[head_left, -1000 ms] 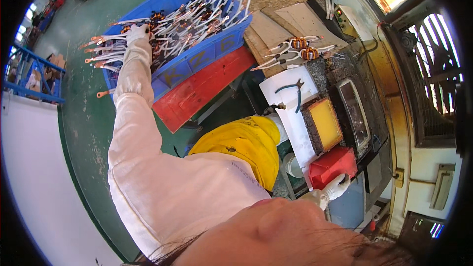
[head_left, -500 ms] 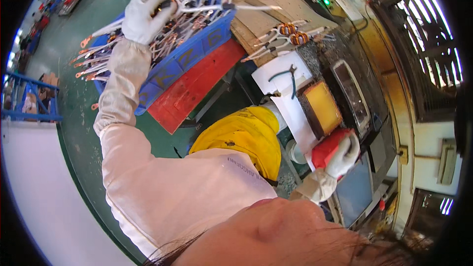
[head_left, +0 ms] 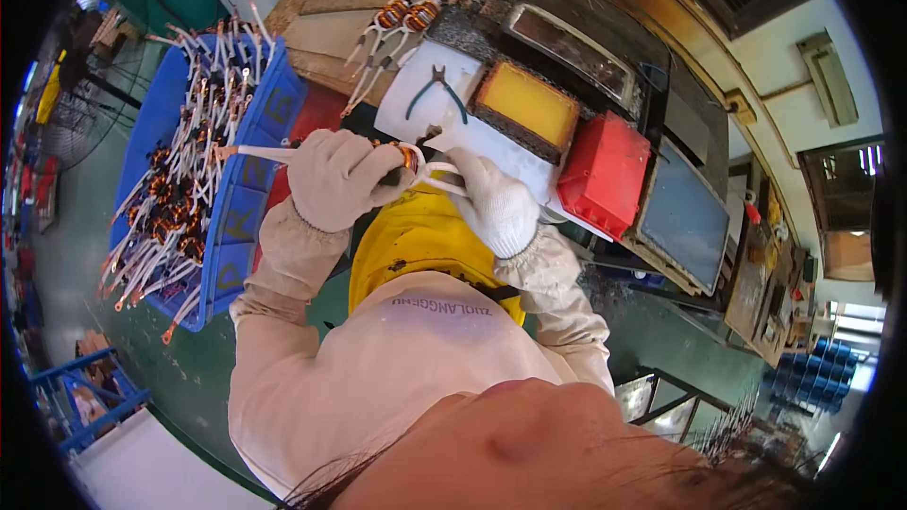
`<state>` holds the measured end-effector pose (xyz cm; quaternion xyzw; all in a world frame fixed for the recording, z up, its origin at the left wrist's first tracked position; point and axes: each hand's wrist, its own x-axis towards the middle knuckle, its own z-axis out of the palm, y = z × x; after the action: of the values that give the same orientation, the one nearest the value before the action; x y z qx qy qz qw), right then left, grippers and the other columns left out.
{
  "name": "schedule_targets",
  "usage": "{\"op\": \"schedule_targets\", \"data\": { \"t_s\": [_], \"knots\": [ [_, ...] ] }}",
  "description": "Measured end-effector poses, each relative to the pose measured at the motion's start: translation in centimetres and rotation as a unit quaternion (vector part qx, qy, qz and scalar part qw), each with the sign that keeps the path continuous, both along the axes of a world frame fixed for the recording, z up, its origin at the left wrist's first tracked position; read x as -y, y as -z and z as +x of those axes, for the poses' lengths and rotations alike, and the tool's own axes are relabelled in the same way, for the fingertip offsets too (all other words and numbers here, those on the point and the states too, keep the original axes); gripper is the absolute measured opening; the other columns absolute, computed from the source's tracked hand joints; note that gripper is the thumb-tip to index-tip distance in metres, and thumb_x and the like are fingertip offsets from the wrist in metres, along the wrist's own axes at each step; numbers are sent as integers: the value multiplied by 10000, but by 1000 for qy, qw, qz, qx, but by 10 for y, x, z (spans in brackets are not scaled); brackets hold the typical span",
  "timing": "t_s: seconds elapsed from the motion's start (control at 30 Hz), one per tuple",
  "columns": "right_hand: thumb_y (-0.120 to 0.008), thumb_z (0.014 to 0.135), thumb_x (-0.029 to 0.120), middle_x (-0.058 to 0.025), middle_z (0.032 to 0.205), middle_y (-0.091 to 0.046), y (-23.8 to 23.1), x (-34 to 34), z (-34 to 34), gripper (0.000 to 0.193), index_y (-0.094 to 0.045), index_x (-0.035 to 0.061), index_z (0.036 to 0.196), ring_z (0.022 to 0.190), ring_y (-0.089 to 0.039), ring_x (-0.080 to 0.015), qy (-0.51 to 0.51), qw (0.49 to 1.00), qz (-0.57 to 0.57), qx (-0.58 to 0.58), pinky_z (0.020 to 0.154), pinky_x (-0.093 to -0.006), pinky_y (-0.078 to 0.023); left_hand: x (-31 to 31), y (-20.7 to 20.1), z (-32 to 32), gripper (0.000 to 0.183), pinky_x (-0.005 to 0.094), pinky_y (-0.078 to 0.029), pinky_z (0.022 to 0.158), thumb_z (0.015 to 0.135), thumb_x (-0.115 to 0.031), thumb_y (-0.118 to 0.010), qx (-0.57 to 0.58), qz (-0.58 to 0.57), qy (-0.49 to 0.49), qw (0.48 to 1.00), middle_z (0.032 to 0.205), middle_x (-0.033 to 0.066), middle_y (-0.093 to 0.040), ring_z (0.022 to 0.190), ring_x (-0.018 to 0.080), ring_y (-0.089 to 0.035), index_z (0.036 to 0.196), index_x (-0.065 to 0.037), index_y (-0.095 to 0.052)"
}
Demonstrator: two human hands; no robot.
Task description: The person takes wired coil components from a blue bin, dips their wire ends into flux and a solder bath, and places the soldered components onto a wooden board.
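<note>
In front of my waist, my white-gloved left hand [head_left: 333, 179] is closed round a wire-wound ring coil [head_left: 409, 159], mostly hidden by the fingers. One of its white leads [head_left: 260, 152] sticks out to the left and ends in a copper lug. My right hand [head_left: 493, 206], gloved too, pinches a looped white lead [head_left: 435, 173] on the coil's other side. Two similar coils [head_left: 404, 15] with white leads lie on the bench beyond. Green-handled pliers [head_left: 437, 94] rest open on a white sheet [head_left: 397, 115] just past my hands.
At left stands a blue crate [head_left: 248, 198] heaped with coils and lugged leads. A yellow block in a dark tray [head_left: 525, 110], a red plastic bin [head_left: 605, 176] and a long metal-rimmed trough [head_left: 573, 52] stand on the bench. Further right is a grey panel [head_left: 685, 214].
My left hand has come from above the crate to my front with the coil. My right hand has left the red bin and now grips a lead. The view has turned.
</note>
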<state>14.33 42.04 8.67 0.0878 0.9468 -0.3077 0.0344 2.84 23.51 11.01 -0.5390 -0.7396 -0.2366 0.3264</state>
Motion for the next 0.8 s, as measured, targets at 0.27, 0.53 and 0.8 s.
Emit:
{"op": "schedule_targets", "data": {
  "t_s": [0.27, 0.53, 0.8],
  "knots": [
    [-740, 708, 237, -145, 1054, -596, 23, 3, 3, 586, -498, 74, 1217, 969, -591, -316, -67, 966, 52, -246, 827, -388, -484, -28, 17, 10, 148, 299, -375, 521, 705, -261, -644, -79, -134, 41, 987, 656, -30, -451, 571, 137, -489, 737, -170, -531],
    [-725, 749, 159, -138, 925, -635, 101, -9, 11, 484, -534, 21, 1171, 872, -642, -249, -41, 966, -36, -254, 717, -321, -512, -56, 23, 27, 226, 327, -471, 728, 706, -260, -652, 61, -50, 148, 986, 814, -5, -571, 813, 184, -584, 899, -150, -607],
    [-718, 764, 73, -46, 818, -617, 68, -17, 27, 398, -538, 3, 1112, 600, -558, -78, 237, 855, -439, -144, 531, -218, -457, -9, 69, 12, 209, 323, -473, 718, 806, -228, -666, 386, -1, 130, 913, 837, 44, -599, 827, 207, -594, 975, -111, -626]
  ]
}}
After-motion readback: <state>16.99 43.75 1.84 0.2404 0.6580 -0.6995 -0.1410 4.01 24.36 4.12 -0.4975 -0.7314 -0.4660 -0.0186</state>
